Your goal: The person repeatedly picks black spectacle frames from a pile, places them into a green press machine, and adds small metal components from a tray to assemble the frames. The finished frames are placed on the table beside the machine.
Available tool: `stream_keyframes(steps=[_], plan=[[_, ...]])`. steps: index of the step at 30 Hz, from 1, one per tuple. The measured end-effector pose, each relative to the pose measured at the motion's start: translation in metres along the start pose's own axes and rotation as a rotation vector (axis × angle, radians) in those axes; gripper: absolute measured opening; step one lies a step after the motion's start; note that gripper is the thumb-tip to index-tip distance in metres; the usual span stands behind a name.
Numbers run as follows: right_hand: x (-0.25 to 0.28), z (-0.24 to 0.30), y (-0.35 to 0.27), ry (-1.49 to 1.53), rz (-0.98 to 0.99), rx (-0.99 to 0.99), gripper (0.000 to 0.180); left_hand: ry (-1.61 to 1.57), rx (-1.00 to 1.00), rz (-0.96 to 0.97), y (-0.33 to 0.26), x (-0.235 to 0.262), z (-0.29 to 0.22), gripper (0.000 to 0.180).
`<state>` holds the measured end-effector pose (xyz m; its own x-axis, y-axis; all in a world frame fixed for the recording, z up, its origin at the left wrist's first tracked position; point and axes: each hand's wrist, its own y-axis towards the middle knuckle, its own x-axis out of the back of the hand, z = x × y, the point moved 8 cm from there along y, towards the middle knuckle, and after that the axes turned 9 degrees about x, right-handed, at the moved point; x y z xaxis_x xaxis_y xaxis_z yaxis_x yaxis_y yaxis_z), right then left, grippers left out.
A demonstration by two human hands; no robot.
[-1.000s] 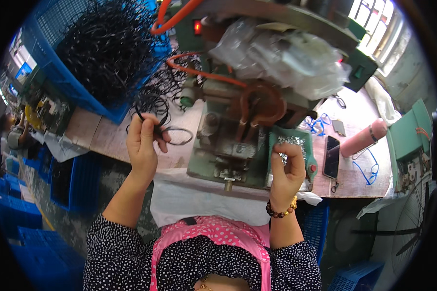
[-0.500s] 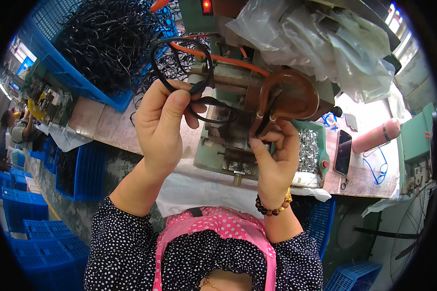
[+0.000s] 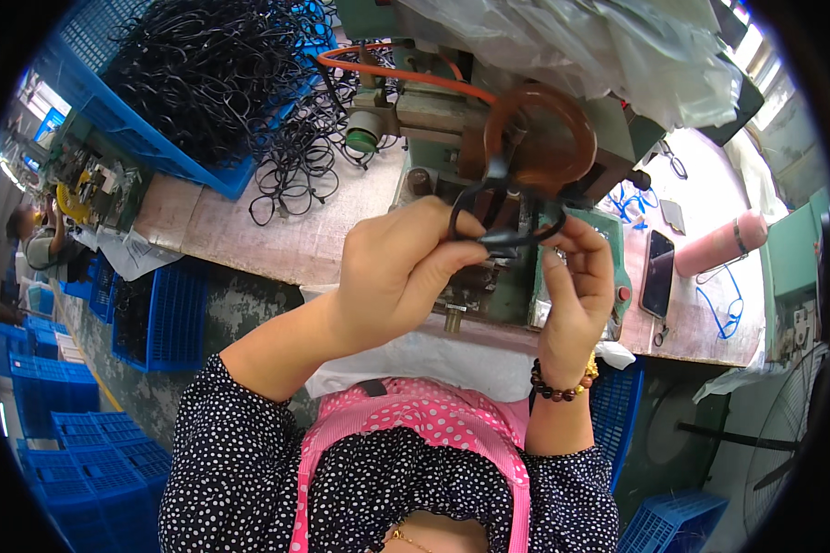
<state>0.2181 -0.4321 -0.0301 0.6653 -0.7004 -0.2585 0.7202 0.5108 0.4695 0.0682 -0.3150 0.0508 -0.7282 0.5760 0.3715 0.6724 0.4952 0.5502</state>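
A black eyeglass frame (image 3: 512,240), partly smeared by motion, spans between my two hands in front of the green machine (image 3: 618,263). My left hand (image 3: 401,272) pinches its left end between thumb and fingers. At the right end, the fingers and thumb of my right hand (image 3: 576,286) are closed on the rim. Just beyond the frame rises the machine's brown ring-shaped guard or handle (image 3: 583,138); neither hand appears to hold it. The machine's working parts behind the frame are partly hidden by my hands.
Loose black eyeglass frames (image 3: 290,175) lie left of the machine, beside a heaped blue crate (image 3: 83,101). An orange hose (image 3: 406,74) crosses the machine. On the right are a phone (image 3: 656,276), a pink bottle (image 3: 724,241) and blue frames (image 3: 730,318). Plastic sheeting (image 3: 609,55) hangs above.
My left hand has come right and down, bringing the black frame across to my right hand. My right hand has shifted right and down, away from the brown ring.
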Motion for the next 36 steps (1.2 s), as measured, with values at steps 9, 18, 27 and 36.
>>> stream_keyframes(steps=[9, 18, 27, 36], plan=[[0.070, 0.029, -0.009, -0.534, -0.226, 0.393, 0.026, 0.165, -0.293, 0.041, 0.002, -0.009, -0.008, 0.018], [0.072, -0.027, -0.020, -1.276, 0.246, 0.326, 0.027, 0.129, -0.383, -0.083, -0.004, -0.007, -0.008, 0.023], [0.065, -0.031, -0.009, -1.143, 0.147, 0.317, 0.005, 0.236, -0.405, -0.151, -0.010, 0.011, -0.001, 0.020], [0.076, -0.032, -0.019, -0.925, -0.002, 0.330, 0.006, 0.902, 0.181, -0.204, 0.030, 0.098, 0.221, 0.039]])
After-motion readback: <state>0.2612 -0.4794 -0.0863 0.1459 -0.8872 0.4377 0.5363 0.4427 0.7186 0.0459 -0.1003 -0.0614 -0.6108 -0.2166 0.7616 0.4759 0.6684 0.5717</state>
